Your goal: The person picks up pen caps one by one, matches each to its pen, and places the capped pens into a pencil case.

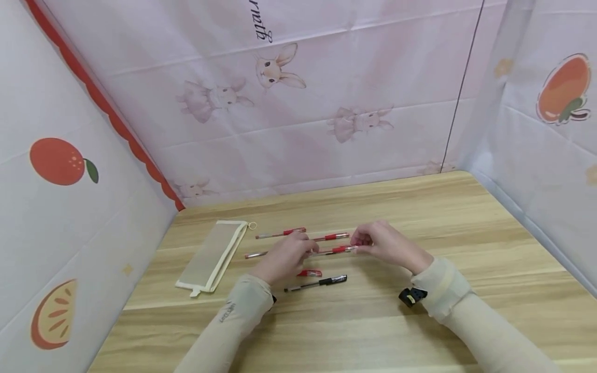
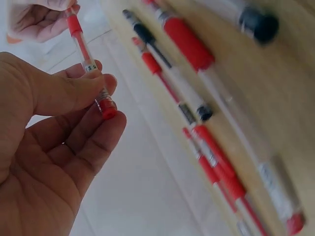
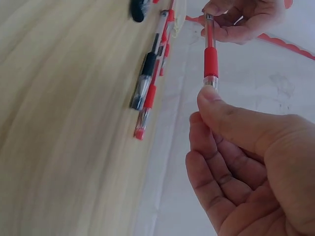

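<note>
A clear gel pen with a red grip (image 3: 210, 61) is held above the table between both hands. My left hand (image 1: 287, 255) pinches its red-plugged rear end between thumb and fingers. At the other end, my right hand (image 1: 384, 243) pinches the pen near its tip, covering part of it. Several more red pens lie around the left hand, among them one red pen (image 1: 295, 231) behind it and another red pen (image 1: 337, 236) near the right hand's fingers. A black pen (image 1: 332, 280) lies closer to the front. The left hand hides parts of some pens.
A cream mesh zip pouch (image 1: 205, 259) lies flat on the wooden table (image 1: 373, 331), left of the pens. Behind the table hangs a pink cloth (image 1: 298, 129) printed with rabbits. White fruit-printed cloths stand at both sides.
</note>
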Available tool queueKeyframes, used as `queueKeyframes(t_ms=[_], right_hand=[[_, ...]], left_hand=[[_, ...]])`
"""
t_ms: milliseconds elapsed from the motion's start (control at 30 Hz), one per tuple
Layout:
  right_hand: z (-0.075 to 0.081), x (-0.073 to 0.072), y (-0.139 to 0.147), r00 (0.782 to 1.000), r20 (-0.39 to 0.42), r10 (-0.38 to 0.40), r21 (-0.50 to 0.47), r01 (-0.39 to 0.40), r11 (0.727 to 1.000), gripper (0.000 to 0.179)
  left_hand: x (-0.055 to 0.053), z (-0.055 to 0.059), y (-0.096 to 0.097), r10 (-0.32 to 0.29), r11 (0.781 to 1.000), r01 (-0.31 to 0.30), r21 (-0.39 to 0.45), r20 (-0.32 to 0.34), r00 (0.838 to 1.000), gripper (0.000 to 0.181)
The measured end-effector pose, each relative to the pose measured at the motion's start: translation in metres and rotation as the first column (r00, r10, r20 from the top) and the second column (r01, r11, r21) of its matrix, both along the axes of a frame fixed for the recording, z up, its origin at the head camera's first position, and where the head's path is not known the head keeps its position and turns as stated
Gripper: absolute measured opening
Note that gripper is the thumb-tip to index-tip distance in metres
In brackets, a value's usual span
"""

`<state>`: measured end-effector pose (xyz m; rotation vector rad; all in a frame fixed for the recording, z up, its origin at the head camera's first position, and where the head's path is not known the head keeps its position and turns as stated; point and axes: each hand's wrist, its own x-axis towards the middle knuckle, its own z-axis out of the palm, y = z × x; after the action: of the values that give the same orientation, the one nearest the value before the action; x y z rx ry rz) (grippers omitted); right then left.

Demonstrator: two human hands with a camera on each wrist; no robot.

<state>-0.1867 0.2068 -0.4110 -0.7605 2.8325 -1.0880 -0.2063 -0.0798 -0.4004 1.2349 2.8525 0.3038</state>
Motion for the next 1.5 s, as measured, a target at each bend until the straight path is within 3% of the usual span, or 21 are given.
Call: queueKeyframes(t_ms=[167, 500, 700, 833, 1167, 1500], right_hand=[[-0.004, -0.001, 0.005, 1.0, 0.019, 0.004, 0.025, -0.004, 1.0, 0.009], [-0.01, 0.002, 0.015, 1.0, 0.004, 0.004, 0.048, -0.004, 0.999, 0.014], [-0.009, 0.004, 0.013, 1.0, 0.0, -0.007, 0.054, 0.007, 0.999, 0.013], [-0.01, 0.006, 0.016, 1.0, 0.029, -0.007, 0.07, 0.005, 0.998, 0.014], [-0.012, 0.006, 0.032, 0.992, 0.116, -0.052, 0.124, 0.038, 0.992, 0.016], [-0.01, 0.004, 0.041, 0.989, 0.127, -0.081, 0.126, 0.065, 0.99, 0.011]], left_hand=[[-0.002, -0.005, 0.007, 0.003, 1.0, -0.005, 0.016, 0.105, 0.994, 0.032], [-0.01, -0.012, 0.017, -0.063, 0.997, 0.054, 0.052, 0.194, 0.979, 0.037], [-0.011, -0.013, 0.018, -0.038, 0.998, 0.024, 0.06, 0.246, 0.968, 0.038], [-0.009, -0.011, 0.022, -0.024, 0.999, 0.013, 0.044, 0.245, 0.969, 0.035], [-0.008, -0.012, 0.039, -0.076, 0.997, 0.077, 0.004, 0.215, 0.974, 0.031], [-0.011, -0.015, 0.045, -0.023, 0.998, 0.036, -0.048, 0.249, 0.968, 0.025]])
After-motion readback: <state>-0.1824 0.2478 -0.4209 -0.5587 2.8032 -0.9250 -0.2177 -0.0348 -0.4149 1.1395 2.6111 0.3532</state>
